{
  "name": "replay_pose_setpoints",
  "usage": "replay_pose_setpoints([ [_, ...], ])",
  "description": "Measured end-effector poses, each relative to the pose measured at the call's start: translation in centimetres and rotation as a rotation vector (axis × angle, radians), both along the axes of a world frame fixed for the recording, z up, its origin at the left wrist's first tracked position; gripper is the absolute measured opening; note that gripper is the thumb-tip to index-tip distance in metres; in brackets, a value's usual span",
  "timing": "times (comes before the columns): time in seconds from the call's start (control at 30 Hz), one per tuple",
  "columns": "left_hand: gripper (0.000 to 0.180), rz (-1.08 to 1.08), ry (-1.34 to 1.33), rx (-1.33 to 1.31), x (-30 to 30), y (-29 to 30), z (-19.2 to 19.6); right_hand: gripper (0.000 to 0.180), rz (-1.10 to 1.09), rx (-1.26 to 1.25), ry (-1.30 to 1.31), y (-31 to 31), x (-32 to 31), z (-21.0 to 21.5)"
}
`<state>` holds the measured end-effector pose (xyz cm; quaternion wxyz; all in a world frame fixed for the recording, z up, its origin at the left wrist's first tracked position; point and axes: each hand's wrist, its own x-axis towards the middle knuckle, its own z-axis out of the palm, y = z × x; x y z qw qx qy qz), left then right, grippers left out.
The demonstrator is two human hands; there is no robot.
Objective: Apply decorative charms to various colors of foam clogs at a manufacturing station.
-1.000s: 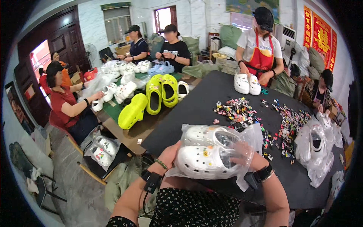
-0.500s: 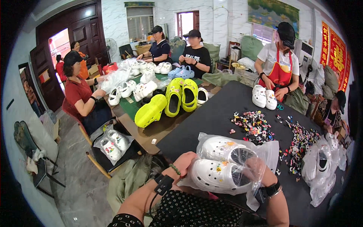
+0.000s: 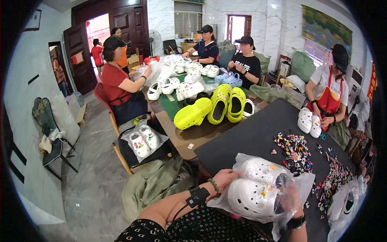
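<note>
A pair of white clogs (image 3: 252,198) with small colourful charms lies side by side in a clear plastic bag (image 3: 308,181), over the near edge of the black table. At the toe end my left hand (image 3: 224,180) is closed on the bag, its fingertips partly hidden behind the plastic. My right hand (image 3: 293,198) is at the heel end, seen through the film, fingers curled around the clogs' heels. The bag's loose open end spreads around that wrist. Beyond it on the table lies a heap of colourful shoe charms (image 3: 295,155).
Another bagged pair (image 3: 144,142) rests on a chair at left. Large yellow-green clogs (image 3: 193,114) stand on the neighbouring table. At right, more bagged white clogs (image 3: 346,205) lie beside a second charm pile (image 3: 335,173). Across the table a person in a red apron (image 3: 328,101) handles white clogs.
My view has turned left, so the room sits further right in the picture. The bagged clogs look more tilted up, and my left hand now holds the bag at the toe end.
</note>
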<state>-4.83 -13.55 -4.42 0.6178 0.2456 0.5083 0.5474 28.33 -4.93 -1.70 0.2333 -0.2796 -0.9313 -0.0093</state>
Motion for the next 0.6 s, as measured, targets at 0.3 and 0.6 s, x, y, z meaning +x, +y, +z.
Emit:
replay_pose_setpoints([
  [0.3, 0.022, 0.515, 0.307, 0.276, -8.2, -0.3, -0.9, 0.025, -0.185, -0.444, 0.068, -7.2, 0.5, 10.6],
  [0.6, 0.018, 0.943, 0.317, 0.414, -17.7, -4.9, -2.1, 0.026, -0.479, -0.174, 0.286, -6.6, 4.8, 9.3],
])
